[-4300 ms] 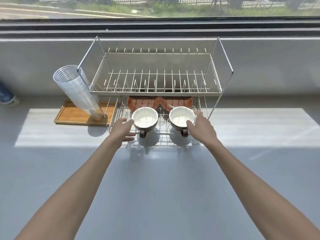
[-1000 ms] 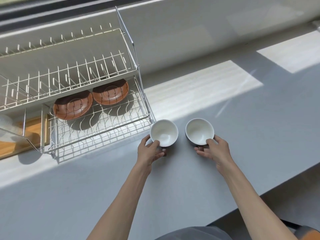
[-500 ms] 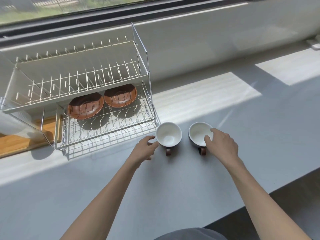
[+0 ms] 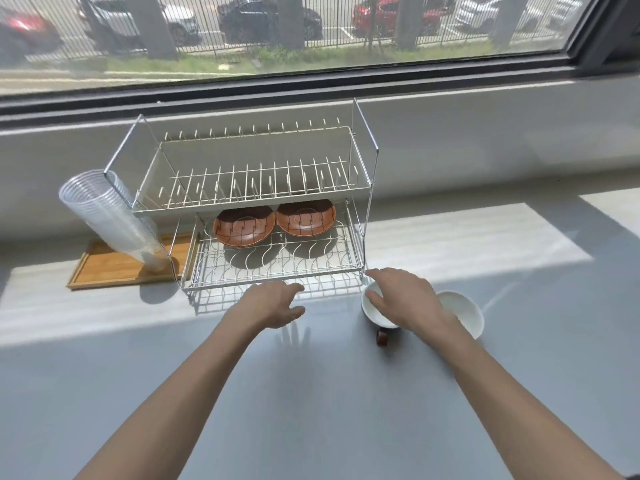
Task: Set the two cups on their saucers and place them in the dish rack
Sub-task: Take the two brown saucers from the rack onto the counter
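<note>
Two brown saucers, the left saucer (image 4: 243, 225) and the right saucer (image 4: 305, 217), lie side by side at the back of the lower shelf of the wire dish rack (image 4: 360, 265). Two white cups with brown handles stand on the counter right of the rack. My right hand (image 4: 405, 297) hovers over the left cup (image 4: 372, 311) and hides most of it, fingers spread, holding nothing. The right cup (image 4: 462, 311) stands just beyond my wrist. My left hand (image 4: 273, 303) is open above the counter by the rack's front edge.
A stack of clear plastic cups (image 4: 110, 216) leans on a wooden tray (image 4: 104, 268) left of the rack. The rack's upper shelf (image 4: 242, 199) overhangs the saucers. The grey counter (image 4: 311, 393) runs along a window ledge (image 4: 485, 133).
Both hands have let go of the cups, which now stand on the counter. The hands have moved left toward the rack, and the view has swung back to face it.
</note>
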